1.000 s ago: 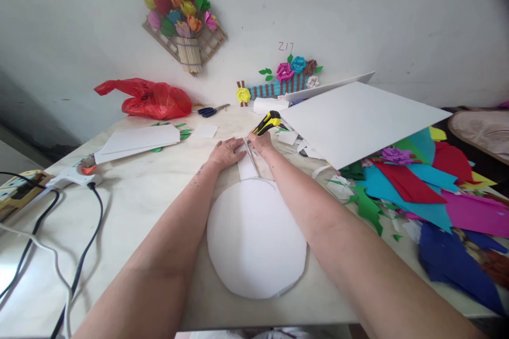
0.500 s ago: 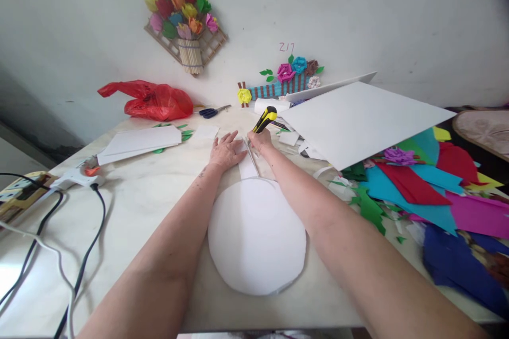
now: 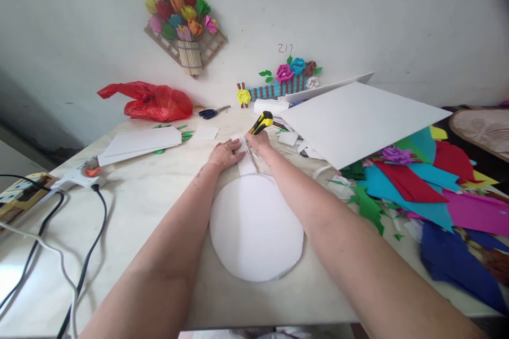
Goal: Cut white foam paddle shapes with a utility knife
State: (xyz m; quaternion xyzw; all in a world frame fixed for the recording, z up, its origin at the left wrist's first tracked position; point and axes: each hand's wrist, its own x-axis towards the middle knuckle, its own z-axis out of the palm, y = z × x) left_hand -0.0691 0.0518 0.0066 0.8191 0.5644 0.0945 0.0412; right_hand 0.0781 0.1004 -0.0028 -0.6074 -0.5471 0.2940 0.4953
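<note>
My right hand (image 3: 258,141) is closed round a yellow and black utility knife (image 3: 262,122), its handle tilted up and to the right. A narrow white strip (image 3: 247,166) lies under the fingers of my left hand (image 3: 226,153), which rests flat with its fingers spread. A thin straight edge (image 3: 251,158) runs along the strip between my hands. Nearer to me, a round white board (image 3: 256,228) lies flat between my forearms and meets the strip's near end. The knife's blade is too small to make out.
Large white boards (image 3: 361,116) and coloured paper scraps (image 3: 413,180) lie at right. At left are white sheets (image 3: 139,143), a power strip (image 3: 75,179) with cables and a red bag (image 3: 159,101). Dark scissors (image 3: 212,112) lie near the wall.
The knife's handle has tipped lower and slightly left in my right hand. The round board appears a little higher in view. My left hand still presses on the strip.
</note>
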